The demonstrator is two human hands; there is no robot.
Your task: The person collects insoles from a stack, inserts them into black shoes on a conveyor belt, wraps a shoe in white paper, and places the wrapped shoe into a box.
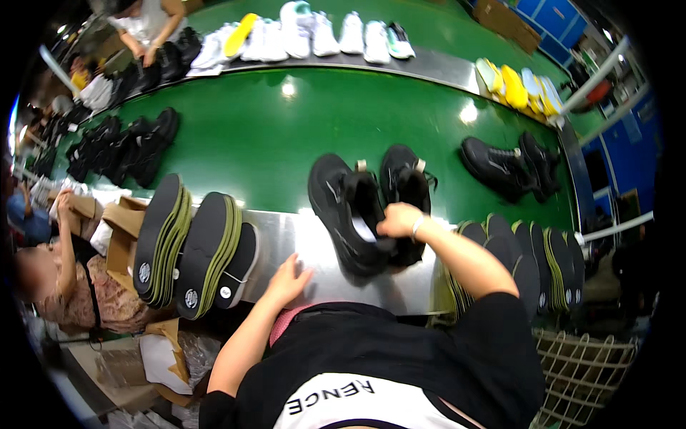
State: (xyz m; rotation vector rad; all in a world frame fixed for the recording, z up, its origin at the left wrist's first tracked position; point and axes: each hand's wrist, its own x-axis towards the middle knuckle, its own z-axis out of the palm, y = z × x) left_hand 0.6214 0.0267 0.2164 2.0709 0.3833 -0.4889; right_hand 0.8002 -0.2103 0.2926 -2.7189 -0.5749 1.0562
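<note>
Black shirt [350, 339], right hand [401, 219] perhaps inside shoe [334, 204]

A long green table [246, 136], glossy and bowed by the wide lens, spans the room, with a metal ledge [336, 289] along its near side and a narrower metal strip [436, 68] along its far side. Two round glints of light shine on the green. Beyond the strip lies more green, whether floor or tabletop is unclear. At upper right are a cardboard box [506, 23], blue panels [554, 25] and a pale slanting pole [599, 75]. A pale lattice rack [582, 368] stands at lower right; open cartons [125, 250] and crumpled clear plastic [200, 354] crowd the left.
</note>
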